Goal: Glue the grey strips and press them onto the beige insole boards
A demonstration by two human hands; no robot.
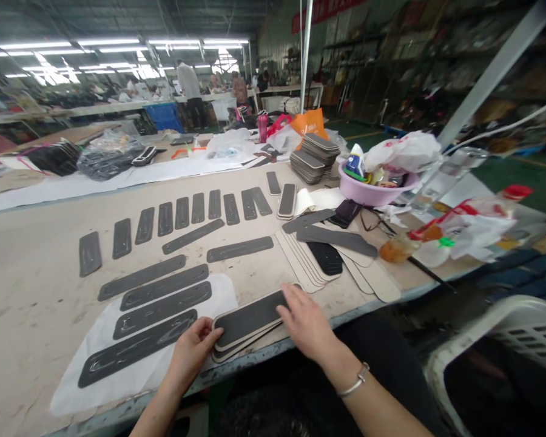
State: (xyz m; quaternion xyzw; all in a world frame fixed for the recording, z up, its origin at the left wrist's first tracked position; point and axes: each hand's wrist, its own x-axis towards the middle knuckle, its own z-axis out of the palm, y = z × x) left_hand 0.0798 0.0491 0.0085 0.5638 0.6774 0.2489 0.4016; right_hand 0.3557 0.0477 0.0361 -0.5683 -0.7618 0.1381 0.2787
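Observation:
My left hand (192,350) grips the near left end of a small stack of long beige pieces topped with a dark panel (249,320), fingers curled on its edge. My right hand (306,323) lies flat on the stack's right end, fingers stretched out, pressing down. The stack sits at the front edge of the work table (36,303). Just left of it, several long dark strips (157,309) lie side by side on a white sheet (95,376).
Rows of short dark pieces (182,213) and more long strips cover the table's middle. Fanned beige pieces (307,258), a stack of dark pads (313,159), a pink bowl (368,193), bags and a bottle (505,203) crowd the right. A white crate (505,321) stands at lower right. People work far back.

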